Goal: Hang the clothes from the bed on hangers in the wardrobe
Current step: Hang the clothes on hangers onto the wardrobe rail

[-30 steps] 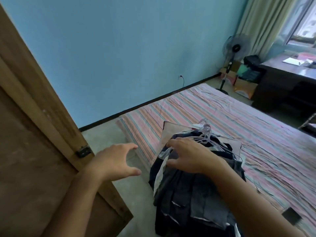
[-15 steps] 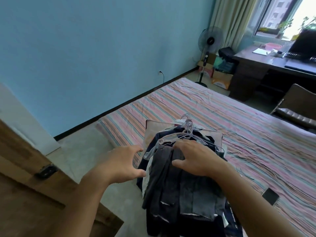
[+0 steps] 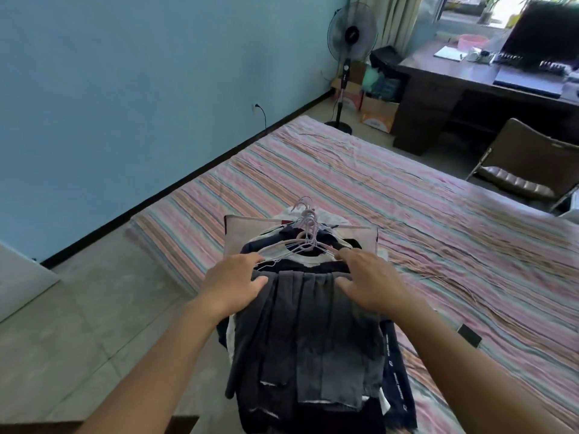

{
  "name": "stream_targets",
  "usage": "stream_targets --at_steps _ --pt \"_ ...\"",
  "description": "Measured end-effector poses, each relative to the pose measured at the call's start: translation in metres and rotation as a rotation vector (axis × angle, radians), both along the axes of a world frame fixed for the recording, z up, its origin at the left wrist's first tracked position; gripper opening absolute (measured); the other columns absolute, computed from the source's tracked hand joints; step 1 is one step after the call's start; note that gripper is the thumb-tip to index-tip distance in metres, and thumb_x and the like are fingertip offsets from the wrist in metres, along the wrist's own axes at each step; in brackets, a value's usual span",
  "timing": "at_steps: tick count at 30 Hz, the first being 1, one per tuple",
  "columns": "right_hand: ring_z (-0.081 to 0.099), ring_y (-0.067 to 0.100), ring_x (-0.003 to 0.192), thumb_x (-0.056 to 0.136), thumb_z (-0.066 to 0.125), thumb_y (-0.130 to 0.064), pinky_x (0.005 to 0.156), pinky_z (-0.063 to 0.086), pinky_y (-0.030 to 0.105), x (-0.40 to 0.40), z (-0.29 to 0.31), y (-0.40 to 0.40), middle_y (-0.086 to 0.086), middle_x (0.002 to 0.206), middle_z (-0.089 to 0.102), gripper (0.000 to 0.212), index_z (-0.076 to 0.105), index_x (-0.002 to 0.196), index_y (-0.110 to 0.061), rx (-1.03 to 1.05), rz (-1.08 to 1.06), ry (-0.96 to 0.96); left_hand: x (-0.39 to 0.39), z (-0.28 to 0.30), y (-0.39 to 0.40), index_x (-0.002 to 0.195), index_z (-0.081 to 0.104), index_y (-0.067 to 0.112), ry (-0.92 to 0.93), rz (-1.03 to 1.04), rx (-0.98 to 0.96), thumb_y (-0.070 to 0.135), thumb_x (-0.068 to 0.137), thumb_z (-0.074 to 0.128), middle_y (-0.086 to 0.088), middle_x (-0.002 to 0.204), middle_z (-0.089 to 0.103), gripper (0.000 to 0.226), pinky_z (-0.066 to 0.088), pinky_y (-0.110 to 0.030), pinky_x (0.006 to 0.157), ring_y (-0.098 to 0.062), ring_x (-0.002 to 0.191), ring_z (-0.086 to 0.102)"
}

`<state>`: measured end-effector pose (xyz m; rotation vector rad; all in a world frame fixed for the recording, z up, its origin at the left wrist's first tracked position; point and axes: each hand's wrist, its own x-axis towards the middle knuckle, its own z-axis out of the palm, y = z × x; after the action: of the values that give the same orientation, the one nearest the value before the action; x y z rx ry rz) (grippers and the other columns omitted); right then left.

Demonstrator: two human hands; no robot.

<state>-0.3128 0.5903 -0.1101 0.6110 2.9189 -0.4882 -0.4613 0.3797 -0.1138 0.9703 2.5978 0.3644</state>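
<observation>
A pile of dark clothes (image 3: 310, 349) lies on the near corner of the striped bed (image 3: 407, 214), hanging over its edge. The top piece is a grey folded garment. Several pale wire hangers (image 3: 302, 242) stick out at the far end of the pile, over a light cushion (image 3: 238, 236). My left hand (image 3: 233, 281) rests on the pile's left shoulder, fingers spread. On the right shoulder of the pile lies my right hand (image 3: 369, 281), fingertips by the hangers. Neither hand has closed around anything.
A wardrobe door edge (image 3: 131, 424) shows at the bottom left. A standing fan (image 3: 351, 36), boxes, a dark desk (image 3: 470, 86) and a chair (image 3: 526, 170) stand beyond the bed. A small dark object (image 3: 469, 335) lies on the bedsheet at right. Bare floor (image 3: 94, 308) lies to the left.
My view has turned right, away from the wardrobe door. My left hand has moved from the air onto the left side of the clothes pile. My right hand stays on the pile.
</observation>
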Motion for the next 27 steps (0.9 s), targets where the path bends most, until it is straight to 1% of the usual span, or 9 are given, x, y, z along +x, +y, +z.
stream_targets --at_steps 3,7,10,13,18,20,22,24,27 --pt "0.06 0.022 0.099 0.091 0.056 -0.028 0.077 0.055 0.043 -0.008 -0.025 0.033 0.001 0.108 0.061 0.032 0.055 0.121 -0.02 -0.026 -0.035 -0.029 -0.018 -0.029 0.034 0.133 0.055 0.027 -0.05 0.02 -0.017 0.042 0.091 0.06 0.0 0.127 0.063 0.045 0.05 -0.038 0.091 -0.024 0.113 0.059" --pt "0.06 0.024 0.097 0.089 0.056 -0.028 0.075 0.055 0.044 -0.03 -0.065 0.079 0.002 0.104 0.061 0.027 0.057 0.116 -0.021 -0.043 -0.045 -0.062 -0.047 -0.077 0.083 0.137 0.052 0.022 -0.093 0.042 -0.066 0.037 0.093 0.06 -0.003 0.135 0.059 0.048 0.048 -0.035 0.092 -0.025 0.12 0.056" --pt "0.06 0.027 0.104 0.091 0.056 -0.025 0.08 0.055 0.046 -0.049 -0.095 0.107 0.005 0.114 0.062 0.03 0.056 0.12 -0.018 -0.042 -0.057 -0.092 -0.068 -0.114 0.111 0.135 0.053 0.019 -0.102 0.052 -0.118 0.034 0.093 0.06 -0.005 0.134 0.059 0.045 0.048 -0.036 0.093 -0.028 0.12 0.056" --pt "0.059 0.029 0.111 0.096 0.056 -0.03 0.085 0.053 0.045 -0.066 -0.128 0.132 0.006 0.123 0.061 0.033 0.054 0.126 -0.016 -0.042 -0.085 -0.106 -0.09 -0.152 0.133 0.131 0.054 0.016 -0.102 0.035 -0.166 0.036 0.092 0.061 -0.008 0.132 0.06 0.045 0.049 -0.039 0.093 -0.03 0.119 0.056" --pt "0.058 0.031 0.111 0.096 0.056 -0.028 0.085 0.051 0.044 -0.092 -0.188 0.162 0.008 0.124 0.061 0.032 0.054 0.125 -0.014 -0.04 -0.092 -0.149 -0.122 -0.212 0.159 0.12 0.056 0.014 -0.058 0.007 -0.238 0.035 0.089 0.064 -0.008 0.121 0.064 0.039 0.051 -0.038 0.086 -0.031 0.109 0.06" --pt "0.057 0.032 0.112 0.095 0.056 -0.025 0.087 0.051 0.045 -0.102 -0.212 0.17 0.008 0.125 0.061 0.033 0.053 0.126 -0.014 -0.051 -0.089 -0.177 -0.131 -0.233 0.166 0.118 0.057 0.016 -0.049 0.016 -0.266 0.037 0.088 0.065 -0.008 0.118 0.065 0.037 0.052 -0.04 0.086 -0.031 0.107 0.061" --pt "0.055 0.033 0.118 0.096 0.057 -0.025 0.093 0.049 0.047 -0.11 -0.232 0.177 0.009 0.132 0.058 0.038 0.051 0.132 -0.014 -0.062 -0.098 -0.209 -0.137 -0.252 0.17 0.118 0.057 0.017 -0.081 0.003 -0.308 0.042 0.088 0.064 -0.007 0.117 0.065 0.04 0.05 -0.04 0.089 -0.029 0.108 0.06" --pt "0.052 0.034 0.124 0.097 0.057 -0.025 0.1 0.045 0.048 -0.116 -0.251 0.183 0.01 0.14 0.054 0.044 0.047 0.138 -0.012 -0.078 -0.124 -0.224 -0.141 -0.268 0.174 0.124 0.055 0.018 -0.116 -0.019 -0.347 0.044 0.088 0.064 -0.008 0.122 0.063 0.045 0.047 -0.04 0.093 -0.029 0.113 0.058" --pt "0.049 0.035 0.129 0.097 0.056 -0.025 0.105 0.041 0.047 -0.122 -0.275 0.189 0.011 0.144 0.052 0.048 0.044 0.142 -0.012 -0.096 -0.157 -0.243 -0.145 -0.287 0.177 0.128 0.055 0.018 -0.106 0.023 -0.338 0.037 0.091 0.062 -0.009 0.127 0.062 0.043 0.045 -0.041 0.095 -0.031 0.118 0.055"
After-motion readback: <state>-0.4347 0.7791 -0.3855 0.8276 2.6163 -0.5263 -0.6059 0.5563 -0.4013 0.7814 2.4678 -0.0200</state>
